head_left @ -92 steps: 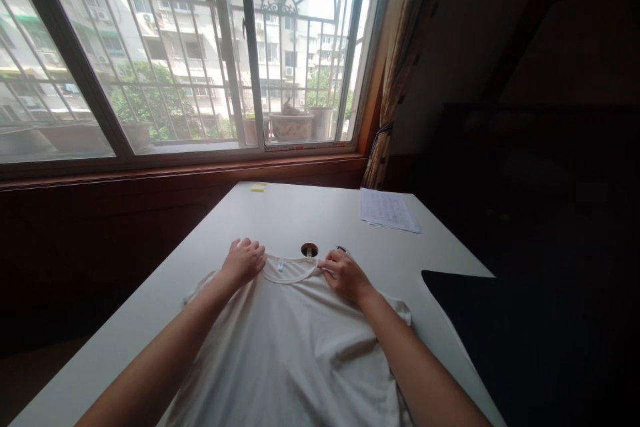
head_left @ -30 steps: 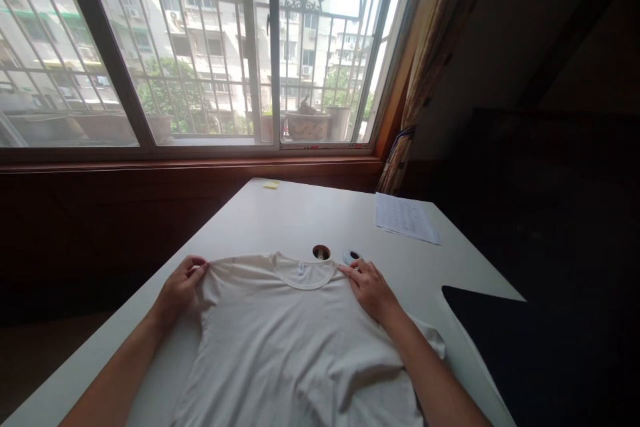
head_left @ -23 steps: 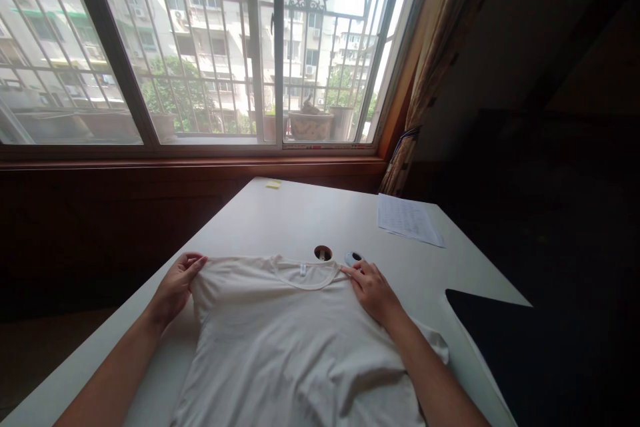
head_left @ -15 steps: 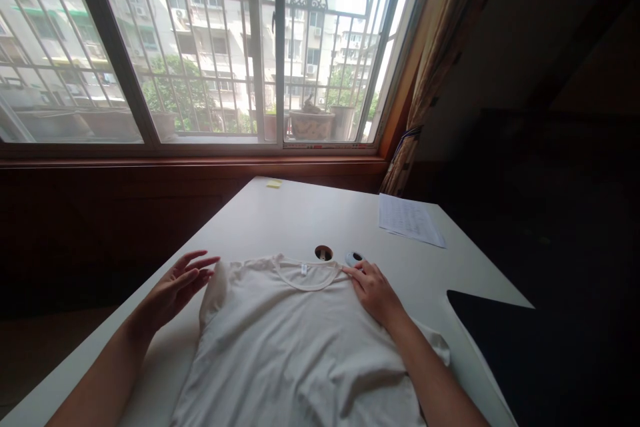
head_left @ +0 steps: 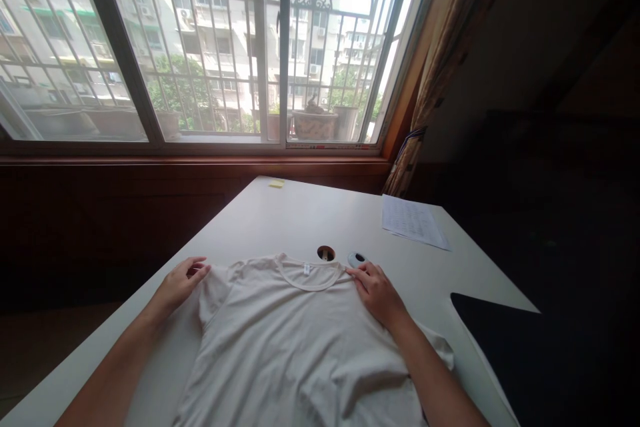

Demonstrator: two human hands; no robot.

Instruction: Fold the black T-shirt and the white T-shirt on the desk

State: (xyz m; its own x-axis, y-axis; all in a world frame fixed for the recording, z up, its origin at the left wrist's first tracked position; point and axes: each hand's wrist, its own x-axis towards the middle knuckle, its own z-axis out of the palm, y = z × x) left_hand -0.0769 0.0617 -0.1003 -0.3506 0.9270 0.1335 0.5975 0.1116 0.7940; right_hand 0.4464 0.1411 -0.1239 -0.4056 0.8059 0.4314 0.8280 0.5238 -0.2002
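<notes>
A white T-shirt [head_left: 290, 340] lies spread on the white table, its round neckline and small label toward the far side and some creases across the body. My left hand [head_left: 180, 283] is closed on the outer edge of the sleeve at left, fingertips pinching the cloth. At the other side of the neckline, my right hand [head_left: 377, 290] pinches the shoulder beside the collar. My right forearm crosses over the shirt's right side and hides part of it; the right sleeve shows beyond the arm.
The table [head_left: 300, 213] has a round cable hole [head_left: 325, 253] with its grey cover [head_left: 357, 259] beside it. Printed papers [head_left: 414, 221] lie at the far right, a yellow sticky note [head_left: 277, 183] at the far edge. A dark panel [head_left: 495, 347] is at right. Behind stands a barred window [head_left: 215, 47].
My left hand has gone from open beside the sleeve to closed on its edge, and the sleeve now lies further out to the left. My right hand stays at the collar.
</notes>
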